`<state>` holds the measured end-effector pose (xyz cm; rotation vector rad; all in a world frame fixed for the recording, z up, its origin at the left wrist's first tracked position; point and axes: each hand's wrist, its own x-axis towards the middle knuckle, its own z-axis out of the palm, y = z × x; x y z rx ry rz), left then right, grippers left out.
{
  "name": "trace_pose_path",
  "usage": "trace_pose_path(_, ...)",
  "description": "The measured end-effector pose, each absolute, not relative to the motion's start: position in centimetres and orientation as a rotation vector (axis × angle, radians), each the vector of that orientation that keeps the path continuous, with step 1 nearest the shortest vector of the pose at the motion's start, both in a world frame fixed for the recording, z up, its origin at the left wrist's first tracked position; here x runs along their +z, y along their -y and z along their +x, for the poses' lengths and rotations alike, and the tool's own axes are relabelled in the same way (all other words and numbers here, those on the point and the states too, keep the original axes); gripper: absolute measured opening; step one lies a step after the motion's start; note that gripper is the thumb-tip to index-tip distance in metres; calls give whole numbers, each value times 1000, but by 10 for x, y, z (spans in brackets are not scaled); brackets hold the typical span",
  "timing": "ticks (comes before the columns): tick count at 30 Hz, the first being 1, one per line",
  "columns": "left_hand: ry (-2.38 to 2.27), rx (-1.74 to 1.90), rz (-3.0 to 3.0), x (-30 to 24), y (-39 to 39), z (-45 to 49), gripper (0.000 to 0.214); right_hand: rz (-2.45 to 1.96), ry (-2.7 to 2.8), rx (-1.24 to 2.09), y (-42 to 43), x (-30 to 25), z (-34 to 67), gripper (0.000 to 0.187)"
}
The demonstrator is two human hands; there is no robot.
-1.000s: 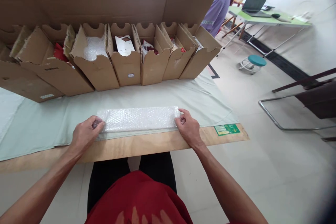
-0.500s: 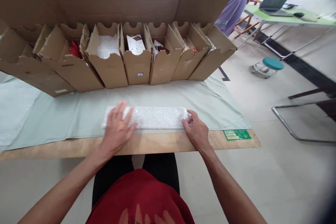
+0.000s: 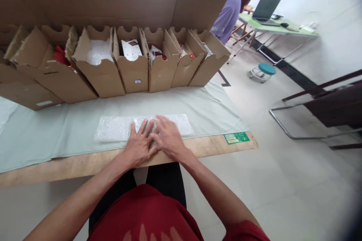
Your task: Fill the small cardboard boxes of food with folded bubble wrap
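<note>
A long flat strip of bubble wrap (image 3: 113,128) lies on the pale green cloth near the table's front edge. My left hand (image 3: 140,144) rests on its middle with the fingers spread. Right beside it, my right hand (image 3: 169,137) is laid over the strip, fingers stretched out and a little blurred. The two hands meet at the thumbs and cover the middle of the strip. Whether anything is wrapped inside cannot be made out.
Several open cardboard bins (image 3: 132,75) stand in a row behind the strip, one with bubble wrap (image 3: 98,52). A green label (image 3: 236,138) sticks to the wooden table edge (image 3: 209,147). To the right are a teal stool (image 3: 267,69), a laptop (image 3: 266,9) and a person's purple sleeve (image 3: 228,15).
My right hand has left the strip's right end and moved left to its middle. My left hand has come in from the left end to meet it. The view has shifted right.
</note>
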<state>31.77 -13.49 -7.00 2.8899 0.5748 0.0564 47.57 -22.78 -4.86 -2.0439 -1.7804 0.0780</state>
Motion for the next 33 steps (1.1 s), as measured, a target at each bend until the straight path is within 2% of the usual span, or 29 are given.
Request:
trace_pose_path(2,-556,66,2899,-72,132,311,65,-2038,1869,201,218,-57,465,54)
trace_pose_path(5,-588,111,2909,-78,119,276,62,-2170,1802,211,236,-70,479,58)
trace_pose_path(12,-1007,190,2667,-65,79,178,56,-2212,1565,108,292,-68,541,41)
trace_pose_path(16,-1363,190,2548,-34,55,193,58,-2247,1507,17,267,-50,564,29)
trace_pose_path(19,-1601,-16,2482,-20,42,214,53,-2386,1605,151,239,-38,579,31)
trace_pose_path(21,-1629,-152,2438,-17,37,224,42,-2443,1652,283,224,-34,586,30)
trace_pose_path(25,-1552,-218,2400,-18,36,229,32,-2430,1653,447,210,-29,593,8)
trace_pose_path(30,-1594,-147,2439,-13,33,230,17,-2310,1582,572,248,-15,579,19)
trace_pose_path(33,-1556,25,2554,-7,25,245,13,-2052,1366,709,302,-14,554,13)
